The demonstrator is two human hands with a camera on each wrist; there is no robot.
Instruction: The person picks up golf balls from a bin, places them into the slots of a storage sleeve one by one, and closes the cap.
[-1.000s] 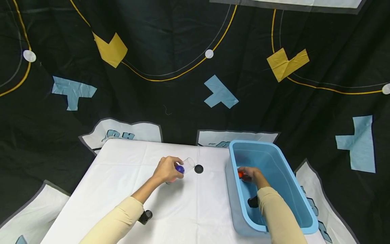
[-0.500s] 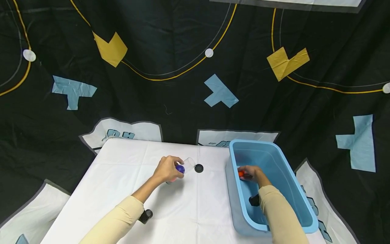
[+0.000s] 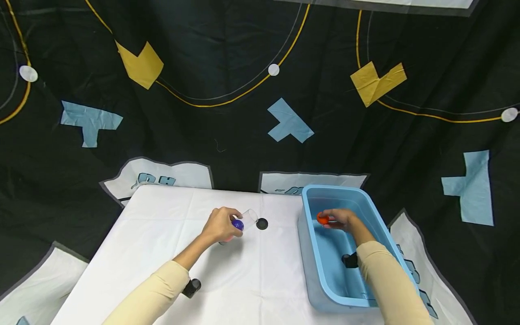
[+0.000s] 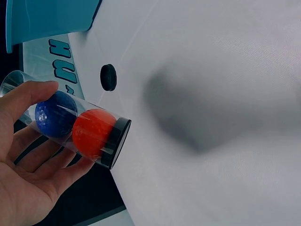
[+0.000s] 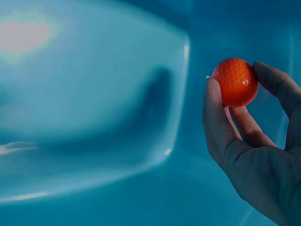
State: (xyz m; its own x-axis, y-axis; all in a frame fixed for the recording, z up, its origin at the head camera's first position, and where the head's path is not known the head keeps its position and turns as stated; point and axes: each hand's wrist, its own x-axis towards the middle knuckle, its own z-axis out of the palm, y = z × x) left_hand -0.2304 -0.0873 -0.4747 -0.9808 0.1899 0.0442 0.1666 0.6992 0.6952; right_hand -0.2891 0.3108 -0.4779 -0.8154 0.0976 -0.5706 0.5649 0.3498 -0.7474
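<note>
Both sleeved forearms (image 3: 390, 284) reach forward. The left hand (image 3: 220, 224) curls its grip round a tilted clear tube (image 3: 249, 217) holding a blue ball (image 4: 55, 114) and an orange ball (image 4: 94, 133), above the tabletop (image 3: 227, 289); the right hand's (image 3: 343, 220) grip pinches a second orange ball (image 5: 236, 82) inside the blue tub (image 3: 308, 266). Near the tube lies a black cap (image 3: 262, 224).

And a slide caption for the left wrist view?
Left hand holding a clear tube, blue ball and orange-red ball inside.
</note>
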